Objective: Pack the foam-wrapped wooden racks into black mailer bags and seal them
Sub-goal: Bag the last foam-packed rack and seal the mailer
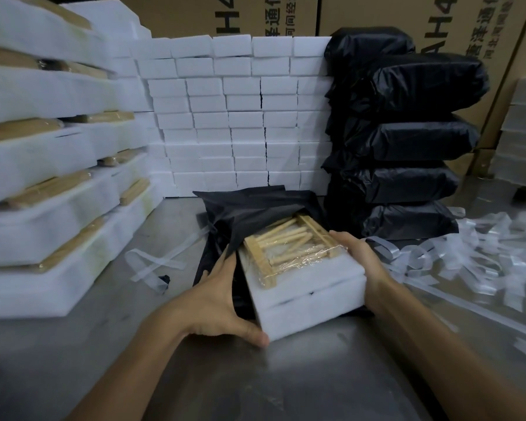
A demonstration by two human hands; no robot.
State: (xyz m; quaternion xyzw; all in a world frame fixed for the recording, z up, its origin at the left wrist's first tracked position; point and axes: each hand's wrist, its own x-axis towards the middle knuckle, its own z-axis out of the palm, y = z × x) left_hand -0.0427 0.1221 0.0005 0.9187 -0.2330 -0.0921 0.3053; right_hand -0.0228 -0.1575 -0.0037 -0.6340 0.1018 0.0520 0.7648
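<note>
We note white foam (304, 302) around a pale tan wooden rack (289, 241) under clear glossy film, its far end in a black mailer bag (255, 211). Sealed bags (407, 138) are glossy black; foam blocks (240, 117) plain white. The surface (286, 375) is dull grey metal, the strips (483, 256) translucent whitish, and the cartons (286, 13) brown with black print.

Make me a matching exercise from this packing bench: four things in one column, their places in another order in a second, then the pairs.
1. sealed black bags
2. wrapped rack
3. clear strips
4. foam-wrapped racks

A. stacked at far left
B. held between left hand and right hand, partly in the open mailer bag
C. stacked at right rear
D. strewn on the table at right

Pairs: 1-C, 2-B, 3-D, 4-A
</note>
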